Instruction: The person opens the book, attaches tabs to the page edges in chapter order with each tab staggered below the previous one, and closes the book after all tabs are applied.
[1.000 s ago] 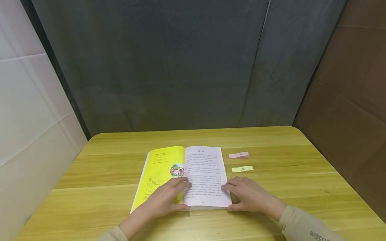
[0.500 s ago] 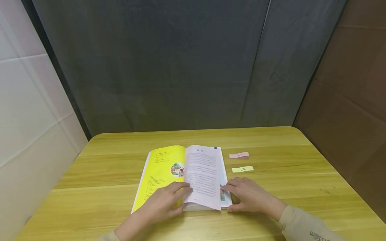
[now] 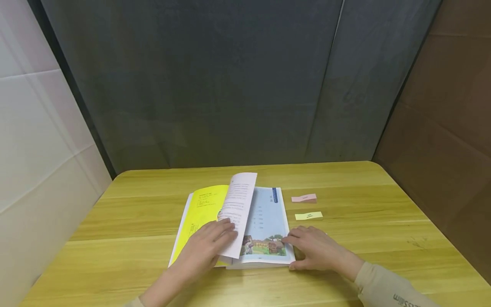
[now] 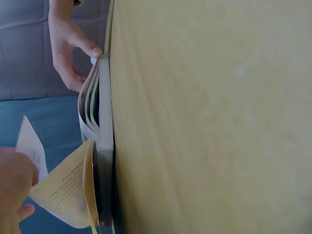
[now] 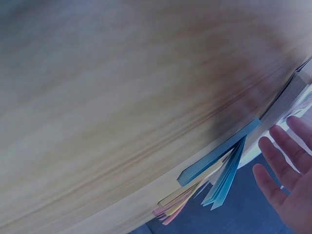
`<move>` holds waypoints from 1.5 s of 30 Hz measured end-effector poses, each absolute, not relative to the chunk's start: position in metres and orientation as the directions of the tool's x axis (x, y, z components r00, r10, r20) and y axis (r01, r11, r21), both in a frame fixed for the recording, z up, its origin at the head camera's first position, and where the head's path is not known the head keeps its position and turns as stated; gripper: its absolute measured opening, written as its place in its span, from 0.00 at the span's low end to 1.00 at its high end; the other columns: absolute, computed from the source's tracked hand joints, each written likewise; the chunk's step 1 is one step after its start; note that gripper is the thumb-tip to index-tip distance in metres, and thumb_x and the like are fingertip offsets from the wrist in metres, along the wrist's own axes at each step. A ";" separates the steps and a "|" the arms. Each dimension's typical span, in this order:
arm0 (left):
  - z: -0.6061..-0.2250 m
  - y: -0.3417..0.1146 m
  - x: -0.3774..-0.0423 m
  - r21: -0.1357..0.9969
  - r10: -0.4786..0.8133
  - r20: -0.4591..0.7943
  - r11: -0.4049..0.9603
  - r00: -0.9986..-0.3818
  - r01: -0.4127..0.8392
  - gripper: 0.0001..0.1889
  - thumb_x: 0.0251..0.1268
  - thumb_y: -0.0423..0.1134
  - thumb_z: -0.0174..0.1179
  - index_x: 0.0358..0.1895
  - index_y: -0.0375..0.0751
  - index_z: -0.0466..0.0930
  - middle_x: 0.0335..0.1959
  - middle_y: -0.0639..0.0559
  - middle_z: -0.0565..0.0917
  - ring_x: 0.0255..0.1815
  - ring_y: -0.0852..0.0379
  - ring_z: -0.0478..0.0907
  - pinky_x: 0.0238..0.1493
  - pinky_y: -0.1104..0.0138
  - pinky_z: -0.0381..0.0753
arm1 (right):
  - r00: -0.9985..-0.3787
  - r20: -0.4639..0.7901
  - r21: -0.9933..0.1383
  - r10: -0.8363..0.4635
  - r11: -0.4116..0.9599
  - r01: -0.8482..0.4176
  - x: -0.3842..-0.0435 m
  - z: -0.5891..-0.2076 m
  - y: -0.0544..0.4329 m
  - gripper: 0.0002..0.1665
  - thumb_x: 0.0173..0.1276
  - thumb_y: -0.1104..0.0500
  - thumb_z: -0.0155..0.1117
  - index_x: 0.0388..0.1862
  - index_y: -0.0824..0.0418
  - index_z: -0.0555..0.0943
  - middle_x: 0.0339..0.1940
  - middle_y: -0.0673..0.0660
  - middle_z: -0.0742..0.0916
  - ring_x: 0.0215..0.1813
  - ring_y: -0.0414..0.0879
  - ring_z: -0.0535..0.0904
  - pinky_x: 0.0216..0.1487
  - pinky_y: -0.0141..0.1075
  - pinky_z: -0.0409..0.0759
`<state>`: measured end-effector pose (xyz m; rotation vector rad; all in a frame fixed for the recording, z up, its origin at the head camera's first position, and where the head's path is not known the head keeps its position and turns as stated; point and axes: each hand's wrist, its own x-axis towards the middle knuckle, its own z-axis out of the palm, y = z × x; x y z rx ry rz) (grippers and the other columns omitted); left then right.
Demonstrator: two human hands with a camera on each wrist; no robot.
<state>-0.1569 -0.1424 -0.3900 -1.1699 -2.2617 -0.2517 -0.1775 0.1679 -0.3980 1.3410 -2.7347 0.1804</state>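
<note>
An open book [image 3: 264, 221] lies on the table, a light blue picture page showing on its right side and a yellow page [image 3: 205, 200] on its left. One printed page [image 3: 239, 204] stands up, curling over to the left, and my left hand [image 3: 205, 245] holds its lower part. That page [image 4: 66, 192] also bends beside my left hand [image 4: 14, 187] in the left wrist view. My right hand [image 3: 320, 249] rests at the book's lower right edge, fingertips on the page and thumb by the corner. In the right wrist view, its fingers [image 5: 278, 161] look nearly straight.
Right of the book lie a pink slip pad [image 3: 304, 198] and a yellow slip pad [image 3: 308, 215], each with dark marks. A blue slip pad [image 5: 219, 151] appears in the right wrist view, near my right hand. A dark panel [image 3: 230, 85] rises behind the wooden table [image 3: 126, 221].
The printed page that lay flat on the right has lifted and swung left with my left hand, baring the blue picture page. My right hand has stayed in place.
</note>
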 end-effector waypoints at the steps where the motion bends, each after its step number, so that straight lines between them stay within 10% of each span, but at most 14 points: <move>1: -0.390 -0.143 -0.157 -0.093 0.682 0.566 0.611 -0.463 0.786 0.24 0.38 0.23 0.57 0.46 0.39 0.75 0.50 0.46 0.74 0.56 0.48 0.66 0.54 0.56 0.65 | -0.612 0.130 -0.067 -0.780 0.609 -0.791 -0.177 -0.398 0.168 0.36 0.50 0.36 0.60 0.51 0.57 0.75 0.44 0.50 0.77 0.47 0.45 0.72 0.46 0.45 0.70; 12: -0.392 -0.153 -0.157 -0.086 0.663 0.507 0.675 -0.551 0.733 0.36 0.39 0.24 0.60 0.60 0.41 0.64 0.58 0.42 0.65 0.62 0.46 0.57 0.57 0.51 0.57 | -0.629 0.097 -0.075 -0.771 0.625 -0.777 -0.178 -0.398 0.169 0.36 0.51 0.34 0.58 0.53 0.56 0.74 0.44 0.49 0.77 0.47 0.44 0.71 0.47 0.45 0.70; 28: -0.386 -0.173 -0.157 0.073 0.414 0.783 0.679 -0.464 0.730 0.35 0.35 0.29 0.44 0.60 0.31 0.62 0.56 0.38 0.67 0.53 0.42 0.65 0.52 0.58 0.62 | -0.645 0.082 -0.086 -0.760 0.639 -0.764 -0.176 -0.398 0.170 0.37 0.51 0.34 0.58 0.53 0.55 0.73 0.44 0.48 0.77 0.47 0.44 0.71 0.49 0.45 0.69; 39: -0.392 -0.183 -0.151 -0.056 0.446 0.451 0.879 -0.773 0.474 0.31 0.36 0.39 0.63 0.53 0.41 0.72 0.48 0.45 0.75 0.51 0.46 0.69 0.54 0.43 0.55 | -0.641 0.084 -0.076 -0.763 0.636 -0.768 -0.177 -0.398 0.170 0.37 0.51 0.34 0.58 0.53 0.56 0.73 0.45 0.49 0.77 0.47 0.44 0.71 0.48 0.45 0.69; 45: -0.394 -0.173 -0.150 -0.072 0.472 0.318 0.877 -0.822 0.476 0.24 0.40 0.42 0.64 0.47 0.44 0.75 0.44 0.48 0.76 0.47 0.48 0.71 0.51 0.43 0.58 | -0.640 0.077 -0.078 -0.765 0.635 -0.768 -0.177 -0.397 0.170 0.37 0.51 0.34 0.58 0.54 0.56 0.73 0.46 0.50 0.77 0.49 0.45 0.71 0.49 0.45 0.69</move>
